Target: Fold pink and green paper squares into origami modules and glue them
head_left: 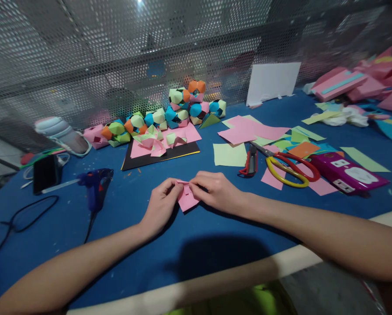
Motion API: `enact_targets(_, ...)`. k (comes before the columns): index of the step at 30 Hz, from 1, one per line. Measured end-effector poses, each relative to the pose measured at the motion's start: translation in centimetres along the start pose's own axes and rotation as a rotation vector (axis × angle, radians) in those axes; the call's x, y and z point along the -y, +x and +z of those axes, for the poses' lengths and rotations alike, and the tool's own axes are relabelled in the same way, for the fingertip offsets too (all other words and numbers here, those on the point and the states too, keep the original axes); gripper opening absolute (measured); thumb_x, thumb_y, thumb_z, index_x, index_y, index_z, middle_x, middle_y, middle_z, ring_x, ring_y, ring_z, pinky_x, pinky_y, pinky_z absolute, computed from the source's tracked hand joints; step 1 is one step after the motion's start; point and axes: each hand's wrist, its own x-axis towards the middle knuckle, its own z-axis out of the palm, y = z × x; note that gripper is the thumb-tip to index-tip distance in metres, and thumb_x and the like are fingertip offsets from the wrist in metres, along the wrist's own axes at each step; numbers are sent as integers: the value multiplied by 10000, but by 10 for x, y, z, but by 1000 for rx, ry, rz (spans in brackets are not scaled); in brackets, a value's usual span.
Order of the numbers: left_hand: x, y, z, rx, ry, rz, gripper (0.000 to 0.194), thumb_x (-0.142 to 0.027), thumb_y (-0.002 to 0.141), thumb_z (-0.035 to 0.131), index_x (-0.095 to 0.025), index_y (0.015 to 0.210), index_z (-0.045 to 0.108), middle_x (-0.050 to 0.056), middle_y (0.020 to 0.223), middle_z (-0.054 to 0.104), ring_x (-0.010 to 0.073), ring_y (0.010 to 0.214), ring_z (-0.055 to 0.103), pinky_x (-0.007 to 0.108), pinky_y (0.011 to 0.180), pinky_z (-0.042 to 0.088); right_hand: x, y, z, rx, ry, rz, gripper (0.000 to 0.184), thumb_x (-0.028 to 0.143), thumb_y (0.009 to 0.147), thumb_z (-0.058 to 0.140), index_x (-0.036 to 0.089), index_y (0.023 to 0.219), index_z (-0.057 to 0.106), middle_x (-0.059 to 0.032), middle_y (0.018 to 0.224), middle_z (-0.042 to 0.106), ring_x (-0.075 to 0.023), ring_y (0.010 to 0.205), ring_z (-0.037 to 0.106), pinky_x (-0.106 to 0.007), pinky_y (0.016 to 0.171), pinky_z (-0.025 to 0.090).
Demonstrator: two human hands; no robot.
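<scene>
A small pink paper piece (187, 197), partly folded, lies on the blue table (215, 236) in front of me. My left hand (161, 204) pinches its left upper edge with curled fingers. My right hand (215, 191) grips the right upper edge, fingers pressed down on the fold. Both forearms reach in from the near edge of the table.
Behind the hands, folded pink and green units (156, 142) rest on a black sheet. Several coloured paper balls (179, 109) line the mesh wall. Scissors (289, 166), a red cutter (251, 162), a purple power strip (349, 173) and loose sheets lie right; a glue gun (95, 186) and phone (45, 174) left.
</scene>
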Motion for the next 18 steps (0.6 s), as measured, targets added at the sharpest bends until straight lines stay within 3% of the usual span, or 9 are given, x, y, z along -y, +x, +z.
enact_targets(7, 0, 0, -1, -9, -10, 13, 197, -356, 809, 574, -184, 816, 673, 3, 807, 654, 138, 750, 551, 223, 678, 410, -3, -2, 2, 10, -38, -23, 245, 153, 888, 446, 112, 760, 651, -41, 648, 601, -111, 586, 521, -220, 565, 381)
enact_targets(18, 1, -1, -1, -14, 23, 30, 176, -333, 779, 611, -181, 825, 686, 4, 789, 672, 130, 676, 556, 225, 653, 431, -10, -2, -4, 113, -210, -212, 292, 196, 945, 379, 116, 800, 619, -58, 692, 583, -135, 622, 505, -239, 573, 378)
